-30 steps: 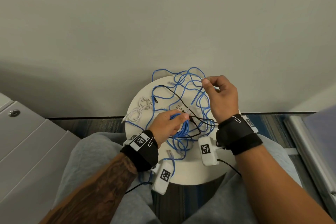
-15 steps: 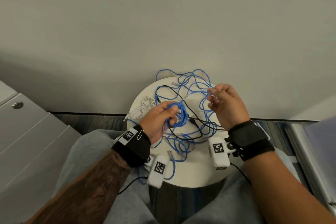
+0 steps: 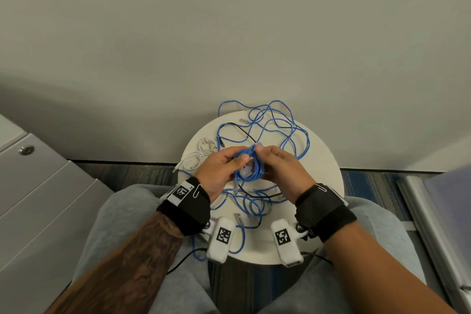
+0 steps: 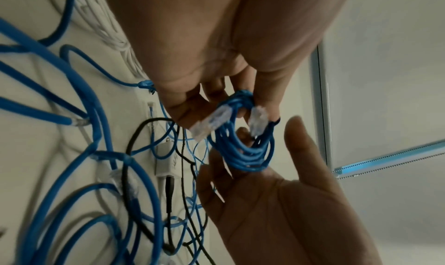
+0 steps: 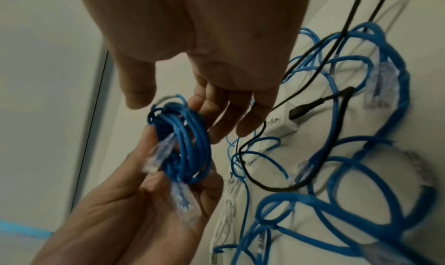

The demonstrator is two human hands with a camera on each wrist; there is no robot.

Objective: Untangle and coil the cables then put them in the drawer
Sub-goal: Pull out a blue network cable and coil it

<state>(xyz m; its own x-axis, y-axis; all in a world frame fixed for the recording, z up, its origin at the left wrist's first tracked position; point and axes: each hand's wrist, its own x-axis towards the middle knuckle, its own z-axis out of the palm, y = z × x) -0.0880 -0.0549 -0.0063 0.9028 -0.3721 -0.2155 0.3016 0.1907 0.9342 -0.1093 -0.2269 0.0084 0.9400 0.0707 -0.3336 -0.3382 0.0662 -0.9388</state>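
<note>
Over the round white table [image 3: 323, 160] my left hand [image 3: 235, 164] grips a small coil of blue network cable [image 3: 248, 169], thumb on one side and fingers on the other. Two clear plugs [image 4: 257, 119] stick out of the coil [image 4: 243, 151]. My right hand [image 3: 266, 158] lies against the coil's right side, its fingers [image 5: 224, 117] nearly straight and its thumb apart. Beneath and beyond the hands several loose blue cables [image 3: 283, 130] lie tangled with a black cable [image 3: 239, 130]. A bundled white cable [image 3: 201, 154] rests at the table's left.
A white charger block [image 4: 166, 158] lies among the cables with the black lead plugged in. A grey drawer cabinet [image 3: 38, 199] with a lock [image 3: 26, 149] stands to my left. A wall runs close behind the table and grey furniture [image 3: 438, 211] is at the right.
My right hand let go of the loose blue strand at the far right and came in to the coil. My left hand raised the coil, now wound tighter with both plugs at it.
</note>
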